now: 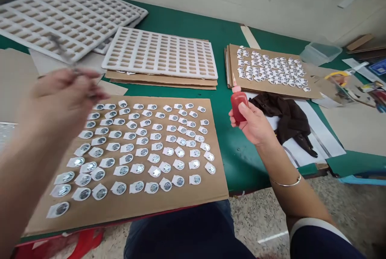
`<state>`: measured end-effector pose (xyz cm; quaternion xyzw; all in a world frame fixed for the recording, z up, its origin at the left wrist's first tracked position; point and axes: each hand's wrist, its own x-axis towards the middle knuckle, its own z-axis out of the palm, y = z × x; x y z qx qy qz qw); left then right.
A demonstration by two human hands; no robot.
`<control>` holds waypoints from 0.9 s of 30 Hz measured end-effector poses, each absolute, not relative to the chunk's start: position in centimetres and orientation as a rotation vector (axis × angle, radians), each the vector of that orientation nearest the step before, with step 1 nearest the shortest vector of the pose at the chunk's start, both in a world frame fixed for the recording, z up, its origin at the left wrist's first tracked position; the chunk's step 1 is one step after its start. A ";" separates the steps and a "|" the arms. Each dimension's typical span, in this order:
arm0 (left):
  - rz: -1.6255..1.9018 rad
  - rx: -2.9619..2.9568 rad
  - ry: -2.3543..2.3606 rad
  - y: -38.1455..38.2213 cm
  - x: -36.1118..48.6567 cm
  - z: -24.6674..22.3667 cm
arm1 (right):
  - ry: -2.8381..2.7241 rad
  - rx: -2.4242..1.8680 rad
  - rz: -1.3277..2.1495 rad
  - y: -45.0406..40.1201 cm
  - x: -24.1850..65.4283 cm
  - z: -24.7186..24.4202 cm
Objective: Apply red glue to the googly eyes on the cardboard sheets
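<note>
My right hand (pixel 255 122) is wrapped round a small red squeeze bottle (pixel 239 104), its fine nozzle pointing up, over the green table. On the left, my left hand (pixel 60 98) is raised and smeared by motion. Its fingers are closed on a thin grey metal tool (pixel 58 48), too blurred to name surely. Below lies a cardboard sheet (pixel 193 194) bearing rows of small round silver metal pieces (pixel 153 158) on white paper tabs. My left hand and forearm hide part of this sheet's left side. The bottle is apart from the pieces.
White slotted foam trays (pixel 159 54) lie at the back left, one on stacked cardboard. At the back right, another cardboard stack (pixel 256 84) carries similar pieces. Beside it are a dark cloth (pixel 289 118), a clear plastic box (pixel 321 52) and yellow-handled scissors (pixel 337 76).
</note>
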<state>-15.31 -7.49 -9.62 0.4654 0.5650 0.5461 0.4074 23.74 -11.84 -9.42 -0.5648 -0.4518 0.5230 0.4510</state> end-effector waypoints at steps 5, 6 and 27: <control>1.425 1.233 0.932 -1.1 -5.4 -11.3 | -1.168 -1.415 1.188 -9.3 22.6 -9.0; 1.413 1.260 0.977 -0.2 -4.4 -12.0 | -1.150 -1.406 1.186 -9.0 22.7 -8.9; 0.917 1.624 1.559 0.5 -4.9 -14.2 | -1.081 -1.003 1.193 1.2 22.7 -6.6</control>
